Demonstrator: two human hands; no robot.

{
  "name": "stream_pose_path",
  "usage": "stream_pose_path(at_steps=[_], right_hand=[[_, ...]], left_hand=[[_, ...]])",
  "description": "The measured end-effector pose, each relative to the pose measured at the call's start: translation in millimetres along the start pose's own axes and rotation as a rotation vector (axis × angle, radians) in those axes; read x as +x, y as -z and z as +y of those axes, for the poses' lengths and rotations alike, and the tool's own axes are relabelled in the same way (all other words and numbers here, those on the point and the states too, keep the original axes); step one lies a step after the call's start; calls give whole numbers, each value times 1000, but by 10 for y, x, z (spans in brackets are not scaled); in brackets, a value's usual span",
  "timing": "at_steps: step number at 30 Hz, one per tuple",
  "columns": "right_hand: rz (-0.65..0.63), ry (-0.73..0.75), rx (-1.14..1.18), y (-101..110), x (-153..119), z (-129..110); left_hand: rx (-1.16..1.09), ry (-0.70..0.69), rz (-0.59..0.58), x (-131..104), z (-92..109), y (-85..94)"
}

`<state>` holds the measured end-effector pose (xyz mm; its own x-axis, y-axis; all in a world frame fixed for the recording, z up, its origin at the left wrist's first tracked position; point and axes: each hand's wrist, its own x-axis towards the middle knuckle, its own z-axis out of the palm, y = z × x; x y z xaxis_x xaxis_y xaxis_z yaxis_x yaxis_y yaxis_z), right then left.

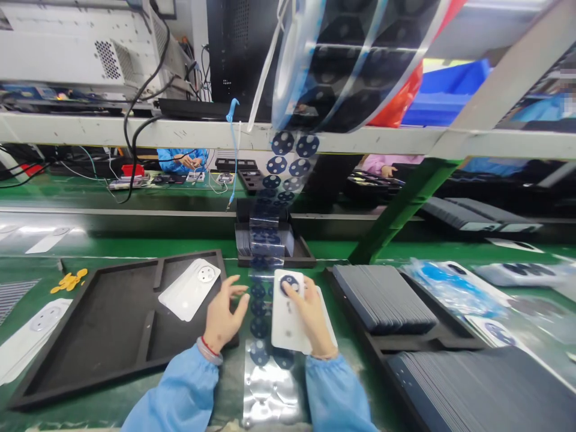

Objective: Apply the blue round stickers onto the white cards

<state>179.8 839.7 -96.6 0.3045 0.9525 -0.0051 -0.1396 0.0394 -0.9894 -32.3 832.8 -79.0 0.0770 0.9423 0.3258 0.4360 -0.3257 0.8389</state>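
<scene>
My right hand (310,312) presses its fingers on a white panel (287,336) with a round dark blue sticker near its top; another white panel shows partly beneath it. Just left of that panel, my left hand (225,315) is raised with fingers apart and holds nothing. A clear strip (270,384) with paired dark round stickers comes down from a big roll (342,66) and runs between my hands, passing under the panel. Several white panels (191,288) lie in the black tray (112,375) on the left, beside my left hand.
Stacks of grey panels (382,297) fill a black tray on the right. Plastic bags (459,288) lie beyond it. Yellow pieces (69,281) and white panels (36,336) are at far left. A green post (402,210) and white beam (202,135) cross ahead; people's hands show behind.
</scene>
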Motion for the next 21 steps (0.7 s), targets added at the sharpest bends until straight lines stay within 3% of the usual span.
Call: stream_pose_path(at_steps=[4,7,9,12,14,16,21], right_hand=[[156,53,-443,588,251,-20],[262,293,-681,706,160,70],[110,392,-672,600,-55,181],[-343,428,-622,326,-453,378],[-538,476,-655,179,-644,492],[-596,522,-725,105,-730,572],[-520,721,-928,104,-714,651]], left_hand=[[427,-16,296,231,-259,313],[686,90,343,315,-479,428],[831,173,298,316,-605,433],[945,255,172,287,-739,407],[977,262,137,278,-781,412],[976,252,147,286,-778,441],[873,280,184,332,-642,510]])
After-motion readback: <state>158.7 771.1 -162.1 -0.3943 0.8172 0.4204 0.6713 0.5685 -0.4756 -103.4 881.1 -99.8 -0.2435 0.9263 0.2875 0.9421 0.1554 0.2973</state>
